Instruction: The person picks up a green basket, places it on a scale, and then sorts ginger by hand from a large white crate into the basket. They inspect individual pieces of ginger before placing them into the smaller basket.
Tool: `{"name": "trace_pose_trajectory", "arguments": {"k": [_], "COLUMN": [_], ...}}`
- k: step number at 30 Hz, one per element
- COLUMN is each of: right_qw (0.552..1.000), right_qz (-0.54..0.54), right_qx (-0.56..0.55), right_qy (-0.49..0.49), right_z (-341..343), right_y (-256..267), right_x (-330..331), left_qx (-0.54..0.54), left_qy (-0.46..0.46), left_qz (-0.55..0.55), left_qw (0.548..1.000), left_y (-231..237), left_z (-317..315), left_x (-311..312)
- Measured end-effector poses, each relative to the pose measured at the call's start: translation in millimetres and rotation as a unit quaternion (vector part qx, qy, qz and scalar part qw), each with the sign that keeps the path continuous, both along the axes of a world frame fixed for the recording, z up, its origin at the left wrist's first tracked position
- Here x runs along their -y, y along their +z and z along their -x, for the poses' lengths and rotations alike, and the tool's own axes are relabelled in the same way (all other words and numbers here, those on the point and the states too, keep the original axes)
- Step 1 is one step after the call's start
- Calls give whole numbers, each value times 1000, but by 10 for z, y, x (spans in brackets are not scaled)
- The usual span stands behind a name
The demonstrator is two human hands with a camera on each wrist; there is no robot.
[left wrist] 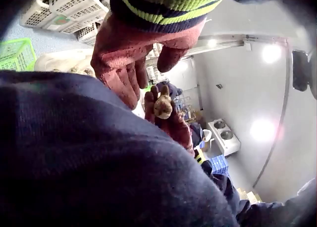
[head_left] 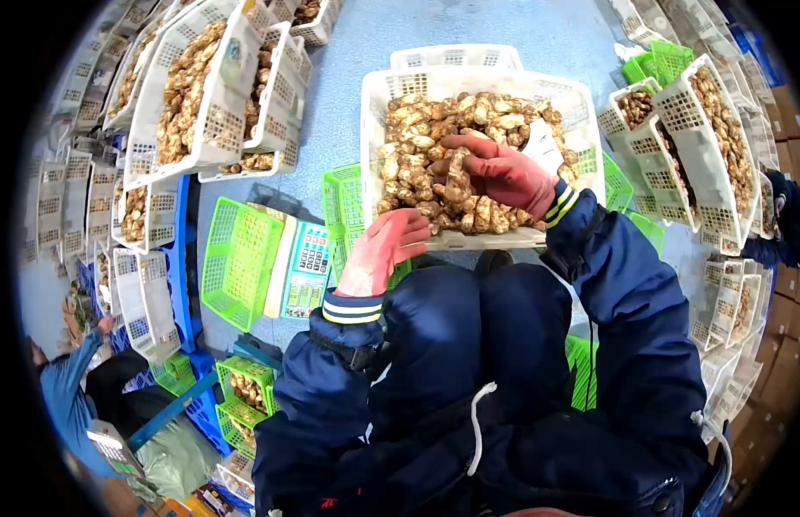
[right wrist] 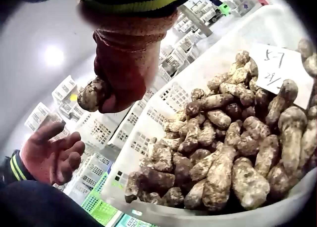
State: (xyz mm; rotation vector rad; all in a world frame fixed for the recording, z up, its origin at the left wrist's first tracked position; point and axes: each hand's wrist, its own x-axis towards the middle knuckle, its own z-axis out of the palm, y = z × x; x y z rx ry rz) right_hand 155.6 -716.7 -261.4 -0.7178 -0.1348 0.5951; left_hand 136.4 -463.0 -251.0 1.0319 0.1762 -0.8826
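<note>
Slip (right wrist: 273, 66) read "5-7", "29/" in right-wrist view; unreadable from head. Right hand (head_left: 508, 175) had fingers curled round one mushroom (head_left: 457, 179) over the white crate (head_left: 477, 84). Left hand (head_left: 383, 250) was empty, fingers extended. Only left wrist caught the twin-fan unit (left wrist: 225, 136); navy fabric (left wrist: 99, 157) blocked much there.
</note>
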Motion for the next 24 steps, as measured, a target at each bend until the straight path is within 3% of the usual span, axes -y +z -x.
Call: {"name": "trace_pose_trajectory", "arguments": {"k": [3,6,9,11,12,14,15,17,19,23,24], "right_qw": [998,999,997,989,972,915,906,757,625,568,534], "right_qz": [69,35,66,137,232,384,396,645,769,802,818], "right_qx": [-1,-21,-17,16,26,53,-15,-14,133,140,191], "right_qy": [-2,26,20,51,15,-111,-149,-104,-12,122,100], "right_z": [42,41,105,92,33,-118,-192,-224,-181,-267,-275], "right_y": [109,106,201,332,353,364,314,248,65,-356,-402], "right_x": [-138,-280,-457,-435,-363,-157,-10,234,275,27,-78], "left_qx": [21,61,36,24,11,18,25,27,23,45,35], "left_qy": [9,13,5,-9,-23,-22,-20,29,96,111,115], "left_qz": [-3,-3,90,59,25,5,-18,45,52,30,-65], "left_qw": [1000,998,995,998,999,1000,999,998,994,992,991], "left_y": [2,5,70,61,56,-12,-78,-159,-162,-542,-644], "left_z": [-11,41,84,35,24,22,14,23,45,212,277], "left_x": [-16,20,117,135,128,61,6,-162,-302,-757,-833]}}
